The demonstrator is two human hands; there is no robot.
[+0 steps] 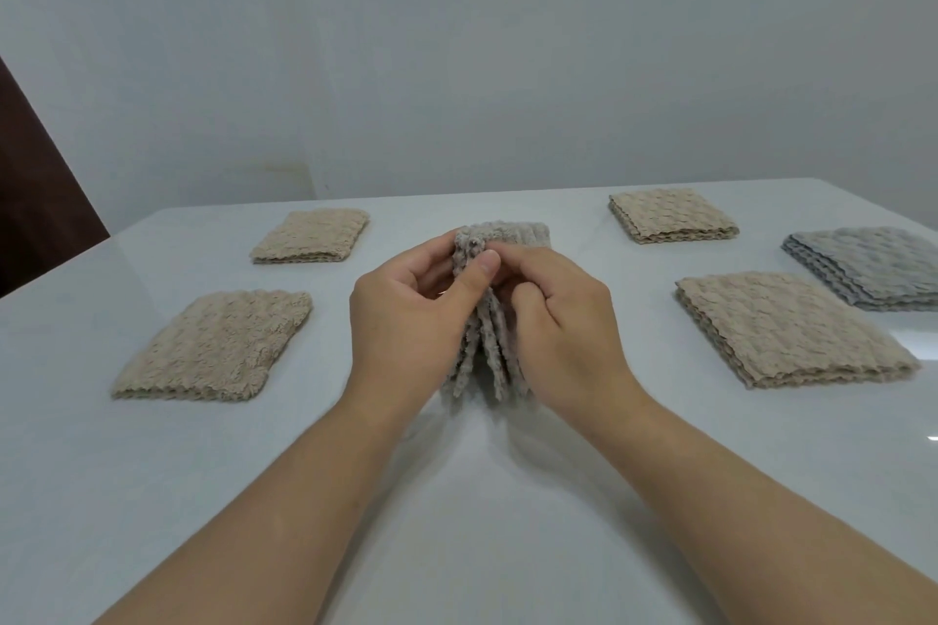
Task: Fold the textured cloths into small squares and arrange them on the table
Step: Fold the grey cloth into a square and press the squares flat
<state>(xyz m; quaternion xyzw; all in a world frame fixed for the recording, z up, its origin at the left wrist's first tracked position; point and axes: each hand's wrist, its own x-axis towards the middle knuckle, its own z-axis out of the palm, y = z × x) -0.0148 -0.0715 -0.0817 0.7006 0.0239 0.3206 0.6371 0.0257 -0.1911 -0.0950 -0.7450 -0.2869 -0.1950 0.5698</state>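
Observation:
A folded grey-beige textured cloth stands on edge at the middle of the white table, its layers fanned downward. My left hand grips its left side, thumb pressed on the top edge. My right hand pinches the right side. Folded squares lie flat around them: two beige cloths on the left, the near one and the far one; two beige cloths on the right, the near one and the far one; and a grey cloth at the far right.
A plain pale wall rises behind the table's far edge. A dark brown panel stands at the left, beyond the table corner. Bare tabletop lies in front of my forearms.

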